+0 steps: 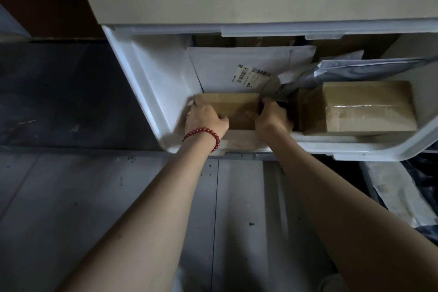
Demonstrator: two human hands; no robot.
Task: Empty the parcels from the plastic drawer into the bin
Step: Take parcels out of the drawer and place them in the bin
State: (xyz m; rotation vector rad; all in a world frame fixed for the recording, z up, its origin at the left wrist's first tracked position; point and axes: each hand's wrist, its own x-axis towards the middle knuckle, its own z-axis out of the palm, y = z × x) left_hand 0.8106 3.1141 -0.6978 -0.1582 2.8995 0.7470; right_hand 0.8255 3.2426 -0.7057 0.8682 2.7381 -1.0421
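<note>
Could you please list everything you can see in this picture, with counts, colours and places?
plastic drawer: one, white, pulled open.
small cardboard box: one, brown, drawer's front left.
taped cardboard box: one, brown, drawer's right side.
white mailer: one, barcode label, leaning behind the small box.
grey poly bag: at least one, over the taped box.
floor: grey, below the drawer.
bead bracelet: one, red, left wrist.
left hand: grips the small box's left end.
right hand: grips its right end.

I count one plastic drawer. In it, two cardboard boxes: small box at drawer's front left, taped box at its right. One white mailer, one grey bag. Brown shapes at drawer's back, can't count them. Two hands in drawer, left hand and right hand; one red bracelet
</note>
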